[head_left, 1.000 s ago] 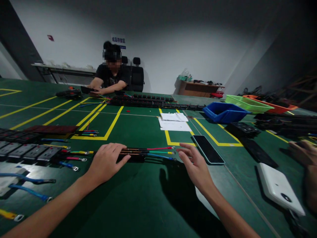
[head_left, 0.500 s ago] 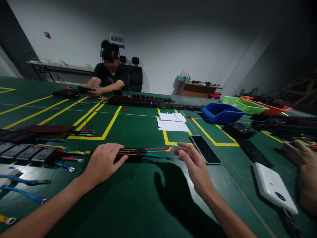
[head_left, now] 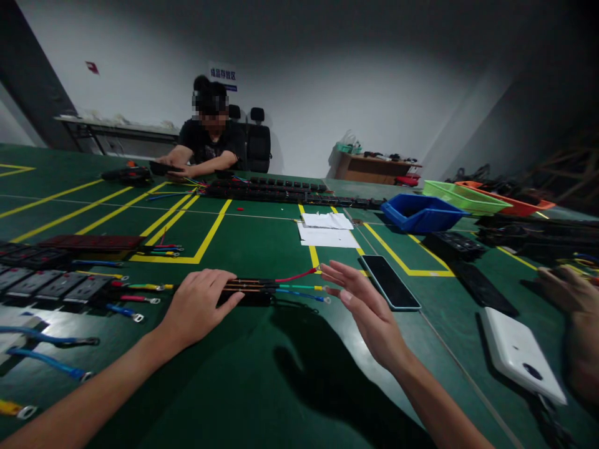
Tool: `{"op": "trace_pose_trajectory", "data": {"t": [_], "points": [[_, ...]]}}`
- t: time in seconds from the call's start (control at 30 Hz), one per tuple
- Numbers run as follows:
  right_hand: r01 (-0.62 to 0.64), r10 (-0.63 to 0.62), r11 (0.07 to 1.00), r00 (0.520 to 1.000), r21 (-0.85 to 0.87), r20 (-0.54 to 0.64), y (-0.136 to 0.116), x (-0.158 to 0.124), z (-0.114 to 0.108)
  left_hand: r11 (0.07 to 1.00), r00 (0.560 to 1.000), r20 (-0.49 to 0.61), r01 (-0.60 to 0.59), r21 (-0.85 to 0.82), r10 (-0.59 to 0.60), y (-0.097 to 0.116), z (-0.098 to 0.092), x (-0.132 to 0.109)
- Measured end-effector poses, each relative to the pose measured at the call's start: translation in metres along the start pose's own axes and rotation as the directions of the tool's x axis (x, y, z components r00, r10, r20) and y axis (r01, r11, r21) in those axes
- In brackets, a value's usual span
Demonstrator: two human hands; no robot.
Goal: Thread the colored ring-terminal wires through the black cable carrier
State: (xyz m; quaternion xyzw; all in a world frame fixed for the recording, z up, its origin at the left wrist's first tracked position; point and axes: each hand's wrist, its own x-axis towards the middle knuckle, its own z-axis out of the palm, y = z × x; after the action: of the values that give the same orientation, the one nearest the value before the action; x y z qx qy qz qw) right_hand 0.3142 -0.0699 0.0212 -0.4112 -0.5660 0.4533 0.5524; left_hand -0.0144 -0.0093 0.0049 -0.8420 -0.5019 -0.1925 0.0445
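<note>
My left hand (head_left: 199,308) is closed over a dark power-strip module (head_left: 253,285) with copper-coloured bars, its thumb along the near side and its palm hiding part of it. From the module's right end come a red wire (head_left: 294,274), a green wire (head_left: 299,287) and a blue wire (head_left: 302,294) with ring terminals. The red wire bends up, away from the other two. Beside the wire ends, my right hand (head_left: 367,305) is open with fingers stretched. Its fingertips are close to the red wire's terminal; I cannot tell whether they touch it.
Grey socket modules (head_left: 60,284) with coloured wires lie at left. A phone (head_left: 390,284), papers (head_left: 325,231) and a blue bin (head_left: 421,212) are ahead right. A white device (head_left: 521,355) lies near another person's hand (head_left: 561,293). A co-worker (head_left: 208,137) sits across the table.
The red wire's end has swung up and away from the green wire. My right hand's fingers have spread and straightened. My left hand has stayed on the module.
</note>
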Motion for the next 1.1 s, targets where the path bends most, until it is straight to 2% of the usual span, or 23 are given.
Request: {"op": "trace_pose_trajectory", "data": {"t": [0.07,0.13,0.23,0.3,0.4,0.5,0.73,0.9,1.0,1.1], "points": [[-0.001,0.001,1.000,1.000,-0.016,-0.021,0.000,0.001,0.000,1.000,1.000,-0.006,0.002,0.001,-0.002,0.000,0.000,0.000],[-0.025,0.021,0.999,0.995,-0.043,-0.093,0.001,0.003,0.000,1.000,1.000,-0.010,0.003,0.000,-0.003,0.000,0.000,0.001],[-0.121,0.098,0.988,0.971,-0.093,-0.216,0.004,0.007,-0.001,1.000,1.000,-0.003,0.005,-0.003,-0.005,0.000,0.000,0.000],[-0.199,0.165,0.973,0.954,-0.115,-0.250,0.005,0.009,-0.002,1.000,1.000,0.003,0.007,-0.006,-0.007,0.000,-0.001,0.000],[-0.270,0.237,0.955,0.943,-0.121,-0.232,0.003,0.011,-0.003,1.000,1.000,0.005,0.010,-0.006,-0.010,0.000,-0.002,-0.001],[-0.280,0.252,0.954,0.944,-0.109,-0.215,0.001,0.010,-0.003,1.000,1.000,0.004,0.005,-0.007,-0.005,0.001,-0.002,0.000],[-0.163,0.156,0.987,0.968,-0.018,-0.199,-0.005,0.006,0.002,1.000,1.000,0.003,0.005,-0.007,-0.005,0.000,-0.001,0.000],[-0.236,0.180,0.950,0.949,-0.205,-0.260,0.009,0.008,-0.004,1.000,1.000,-0.002,0.001,-0.002,-0.001,-0.001,0.000,0.000],[-0.305,0.269,0.929,0.945,-0.209,-0.187,0.010,0.009,-0.008,1.000,1.000,-0.001,0.001,-0.003,-0.001,-0.001,0.000,0.000],[-0.311,0.304,0.949,0.947,-0.057,-0.105,-0.002,0.007,-0.005,1.000,1.000,0.000,0.005,-0.008,-0.005,0.000,-0.001,0.000]]}}
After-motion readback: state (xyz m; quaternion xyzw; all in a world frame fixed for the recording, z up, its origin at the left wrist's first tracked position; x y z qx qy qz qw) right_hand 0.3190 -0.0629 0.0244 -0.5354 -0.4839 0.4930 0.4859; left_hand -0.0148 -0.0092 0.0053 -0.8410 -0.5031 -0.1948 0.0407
